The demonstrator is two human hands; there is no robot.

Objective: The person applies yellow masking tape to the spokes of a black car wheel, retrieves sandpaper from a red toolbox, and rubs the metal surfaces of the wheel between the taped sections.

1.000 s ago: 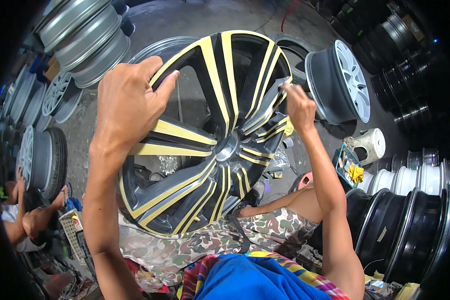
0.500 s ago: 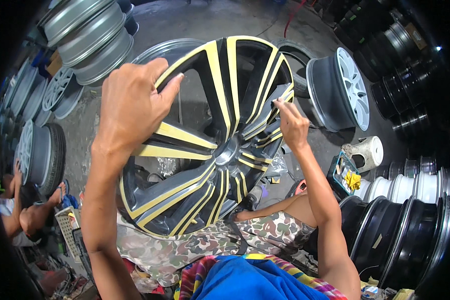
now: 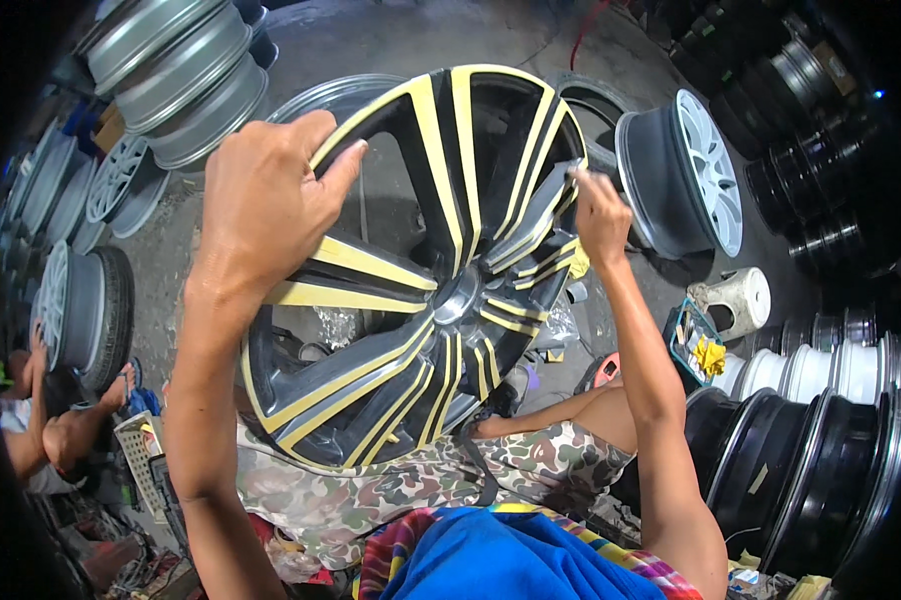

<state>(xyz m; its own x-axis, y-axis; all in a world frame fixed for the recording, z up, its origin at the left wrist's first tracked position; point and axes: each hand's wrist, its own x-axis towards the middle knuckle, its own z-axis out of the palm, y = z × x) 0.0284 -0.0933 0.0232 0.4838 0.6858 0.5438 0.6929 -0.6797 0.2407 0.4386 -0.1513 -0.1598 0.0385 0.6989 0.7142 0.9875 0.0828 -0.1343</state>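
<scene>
A black alloy wheel (image 3: 458,298) with pale yellow strips along its spokes and rim leans tilted over my lap. At its upper left edge, my left hand (image 3: 271,195) is closed round the rim, the thumb on the near side. My right hand (image 3: 601,215) is at the right edge, fingers pinched against the end of a spoke. A small greyish piece shows at those fingertips, slightly blurred; I cannot make out what it is. Grey patches show on the spoke beside it. Camouflage-patterned cloth (image 3: 531,465) covers my legs under the wheel's lower edge.
A silver wheel (image 3: 676,180) stands right, with a tyre behind. Stacked silver rims (image 3: 171,80) rise at far left; black rims (image 3: 771,470) line the right. A white bucket (image 3: 741,303) and a teal basket (image 3: 693,345) sit nearby. Another person's leg (image 3: 76,425) shows left.
My right hand has moved outward and slightly up along the spoke to the rim. The wheel has shifted up a little; my left hand keeps its hold.
</scene>
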